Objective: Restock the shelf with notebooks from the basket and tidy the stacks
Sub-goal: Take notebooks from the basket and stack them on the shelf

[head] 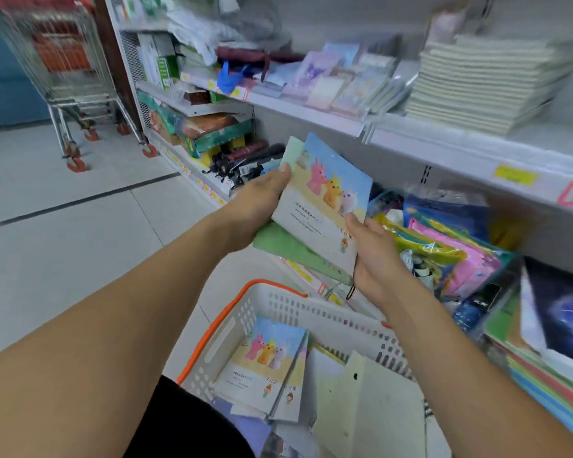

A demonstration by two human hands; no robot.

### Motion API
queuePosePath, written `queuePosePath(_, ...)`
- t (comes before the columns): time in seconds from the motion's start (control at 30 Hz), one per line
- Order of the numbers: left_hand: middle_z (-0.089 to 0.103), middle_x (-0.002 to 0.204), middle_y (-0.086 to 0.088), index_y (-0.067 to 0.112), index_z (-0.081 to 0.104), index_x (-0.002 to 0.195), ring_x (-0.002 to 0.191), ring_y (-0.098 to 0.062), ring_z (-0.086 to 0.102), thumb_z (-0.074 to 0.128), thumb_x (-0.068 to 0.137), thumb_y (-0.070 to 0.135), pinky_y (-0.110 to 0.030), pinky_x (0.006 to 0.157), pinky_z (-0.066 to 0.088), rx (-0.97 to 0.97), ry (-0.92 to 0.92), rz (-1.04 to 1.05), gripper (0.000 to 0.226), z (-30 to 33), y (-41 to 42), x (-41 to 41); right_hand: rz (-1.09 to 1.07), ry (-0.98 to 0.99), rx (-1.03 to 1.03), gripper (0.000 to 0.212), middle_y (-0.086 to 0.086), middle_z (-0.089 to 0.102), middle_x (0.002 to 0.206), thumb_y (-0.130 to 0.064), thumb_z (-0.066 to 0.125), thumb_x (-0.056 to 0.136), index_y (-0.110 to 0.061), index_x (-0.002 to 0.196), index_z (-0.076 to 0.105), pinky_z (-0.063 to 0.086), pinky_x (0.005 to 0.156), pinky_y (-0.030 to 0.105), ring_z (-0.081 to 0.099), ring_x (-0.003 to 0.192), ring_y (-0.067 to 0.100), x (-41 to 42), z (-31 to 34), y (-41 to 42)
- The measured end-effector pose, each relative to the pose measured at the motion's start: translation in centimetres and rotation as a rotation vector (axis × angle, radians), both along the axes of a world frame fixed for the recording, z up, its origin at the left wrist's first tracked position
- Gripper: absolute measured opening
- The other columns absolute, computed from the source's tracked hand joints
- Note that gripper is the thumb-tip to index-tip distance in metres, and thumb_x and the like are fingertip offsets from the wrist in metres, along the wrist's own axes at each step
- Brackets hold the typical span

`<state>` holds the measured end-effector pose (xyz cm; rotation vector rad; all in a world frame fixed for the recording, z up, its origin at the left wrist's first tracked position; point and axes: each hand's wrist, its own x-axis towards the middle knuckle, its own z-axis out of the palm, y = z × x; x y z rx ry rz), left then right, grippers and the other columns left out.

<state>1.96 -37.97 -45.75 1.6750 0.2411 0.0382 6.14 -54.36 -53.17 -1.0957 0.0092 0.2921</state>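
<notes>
The white metal shelving unit is filling the right side of the view, its upper shelf carrying a tall stack of cream-edged notebooks near the right end and a row of pastel-covered notebooks to its left. On the shelf below, plastic-wrapped colourful folders are lying in a loose heap. A wire shopping trolley with red wheels is standing at the far left end of the unit. Beneath the arms, the white plastic basket with an orange handle is holding more rabbit-cover notebooks against its left wall, beside pale sheets. Above the basket, both hands are gripping a small bundle of notebooks topped by a blue cover with pink, orange and white rabbits — a green cover is showing beneath it. The left hand is clasping the bundle's upper left edge, thumb on top; the right hand is pinching its lower right corner.
</notes>
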Motion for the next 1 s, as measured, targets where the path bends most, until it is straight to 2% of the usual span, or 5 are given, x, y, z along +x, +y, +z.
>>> queuePosePath(0.23,0.065,0.100,-0.015,0.010,0.056,0.113,0.082,-0.031,0.064,0.050,0.088,0.003,-0.033,0.062,0.052,-0.217,-0.070,-0.065,0.027,3.9,-4.1,1.6,-0.008,-0.284,-0.234,0.031,0.005,0.072,0.118,-0.008,0.058,0.098,-0.014,0.128,0.061,0.059,0.085,0.040,0.071,0.100,0.021,1.4,8.2,-5.5)
queuePosePath(0.47,0.066,0.116,-0.016,0.011,0.045,0.134,0.058,-0.020,0.062,0.046,0.102,0.020,-0.021,0.036,0.041,-0.085,-0.226,-0.170,0.033,8.9,-10.2,5.9,-0.237,-0.479,-0.302,0.037,0.003,0.071,0.119,-0.002,0.057,0.097,-0.018,0.130,0.055,0.055,0.090,0.056,0.069,0.101,0.024,3.1,15.5,-11.2)
queuePosePath(0.67,0.066,0.100,-0.014,0.002,0.058,0.115,0.062,-0.017,0.055,0.046,0.100,0.007,-0.017,0.033,0.036,-0.271,-0.222,-0.180,0.020,11.7,-13.2,10.3,-0.011,-0.557,-0.616,0.107,-0.009,0.053,0.137,-0.009,0.086,0.071,-0.027,0.156,0.022,0.061,0.081,0.038,0.066,0.109,0.016,3.4,18.4,-14.7)
queuePosePath(0.87,0.066,0.105,-0.015,-0.003,0.057,0.112,0.069,-0.018,0.066,0.047,0.099,0.007,-0.017,0.043,0.048,-0.571,-0.259,-0.236,0.019,12.6,-14.5,13.5,-0.175,-0.736,-0.638,0.064,-0.007,0.067,0.116,-0.020,0.086,0.071,-0.022,0.127,0.056,0.057,0.087,0.029,0.065,0.104,0.011,7.3,19.9,-15.5)
queuePosePath(1.0,0.065,0.117,-0.020,0.004,0.055,0.110,0.098,-0.032,0.071,0.052,0.098,0.018,-0.033,0.070,0.060,-0.845,-0.328,-0.260,0.019,12.8,-13.6,16.0,-0.280,-0.652,-0.510,0.048,0.004,0.060,0.080,-0.011,0.080,0.080,-0.002,0.119,0.053,0.047,0.063,0.022,0.056,0.069,0.013,13.7,22.1,-16.3)
